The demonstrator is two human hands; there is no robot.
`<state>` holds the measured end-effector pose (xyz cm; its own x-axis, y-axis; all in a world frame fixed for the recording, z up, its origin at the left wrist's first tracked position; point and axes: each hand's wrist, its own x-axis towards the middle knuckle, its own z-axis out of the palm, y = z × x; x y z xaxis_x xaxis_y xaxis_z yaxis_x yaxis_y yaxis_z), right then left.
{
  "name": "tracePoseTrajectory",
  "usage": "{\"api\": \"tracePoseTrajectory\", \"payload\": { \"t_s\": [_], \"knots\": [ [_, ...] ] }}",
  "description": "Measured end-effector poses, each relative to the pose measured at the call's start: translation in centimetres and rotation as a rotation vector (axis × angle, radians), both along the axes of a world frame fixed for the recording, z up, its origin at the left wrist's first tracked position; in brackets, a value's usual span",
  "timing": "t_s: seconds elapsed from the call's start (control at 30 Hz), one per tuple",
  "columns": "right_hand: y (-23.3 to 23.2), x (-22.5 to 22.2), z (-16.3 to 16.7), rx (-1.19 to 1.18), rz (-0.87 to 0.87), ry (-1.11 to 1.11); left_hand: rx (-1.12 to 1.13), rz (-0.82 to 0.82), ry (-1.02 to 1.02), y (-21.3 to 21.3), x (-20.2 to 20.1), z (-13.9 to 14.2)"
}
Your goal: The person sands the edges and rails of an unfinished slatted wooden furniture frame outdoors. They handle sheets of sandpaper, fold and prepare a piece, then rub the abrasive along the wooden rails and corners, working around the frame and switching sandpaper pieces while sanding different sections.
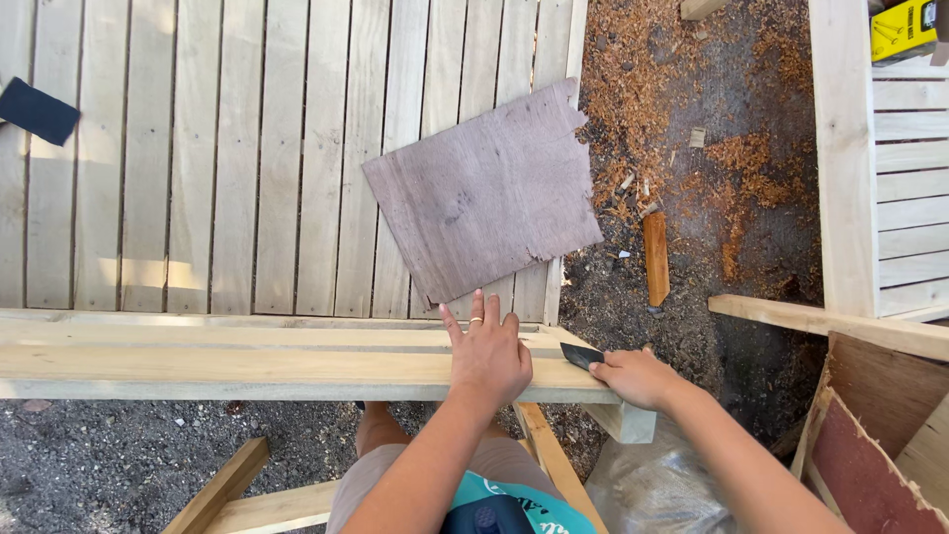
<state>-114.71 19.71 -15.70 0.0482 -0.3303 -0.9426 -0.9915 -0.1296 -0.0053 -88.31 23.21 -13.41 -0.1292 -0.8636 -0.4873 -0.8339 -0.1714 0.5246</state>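
Note:
My left hand (486, 354) lies flat, fingers spread, on a pale timber plank (227, 364) that runs across the view on a wooden stand. A ring shows on one finger. My right hand (633, 376) rests at the plank's right end and pinches a small dark flat piece (580, 355), its tip lying on the wood. Just beyond my left hand, a thin grey-brown plywood sheet (484, 193) with ragged edges lies tilted on a slatted wooden panel (198, 158).
Sawdust and wood chips (682, 119) cover the dark ground to the right, with a short wood offcut (655, 257). A slatted frame (890, 178) and boards (880, 435) stand at right. A dark pad (38, 111) lies at far left. A yellow case (902, 30) sits top right.

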Motion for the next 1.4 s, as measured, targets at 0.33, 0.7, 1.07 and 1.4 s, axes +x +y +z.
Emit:
{"api": "tracePoseTrajectory", "payload": {
  "t_s": [0.33, 0.7, 1.07, 1.4],
  "knots": [
    [-0.9, -0.4, -4.8, 0.055, -0.264, -0.112, -0.092, -0.020, -0.005, 0.1, -0.4, -0.4],
    [-0.4, -7.4, -3.6, 0.007, -0.218, -0.087, -0.098, -0.029, 0.004, -0.1, -0.2, -0.2],
    [0.9, -11.7, 1.0, 0.080, -0.526, -0.117, -0.065, -0.040, -0.015, -0.2, -0.4, -0.1],
    [1.5, -12.0, -2.9, 0.039, -0.671, -0.144, -0.056, -0.038, -0.020, -0.1, -0.3, 0.1]
  ]
}}
